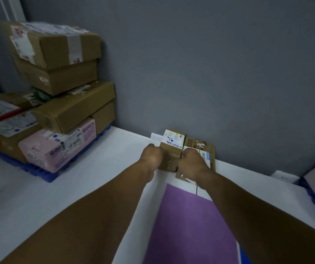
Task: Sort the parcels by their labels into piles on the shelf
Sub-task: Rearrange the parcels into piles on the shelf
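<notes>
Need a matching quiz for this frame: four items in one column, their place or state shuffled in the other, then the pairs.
Items
1. pink parcel
2. purple sheet
3. small cardboard parcel
4. blue pallet

Place or state
A. under the stacked boxes on the left
B. held by the left hand and right hand, close to the grey wall
C. flat on the white surface, nearest the camera
D. bottom front of the left stack

Pairs: 1-D, 2-C, 3-B, 4-A

matt brown cardboard parcels (72, 109), white paper labels (173, 140), glossy tape (74, 48), smooth pink carton (57, 147), blue plastic pallet (44, 174), smooth white shelf (114, 168), matt purple sheet (187, 216), matt grey wall (210, 63)
</notes>
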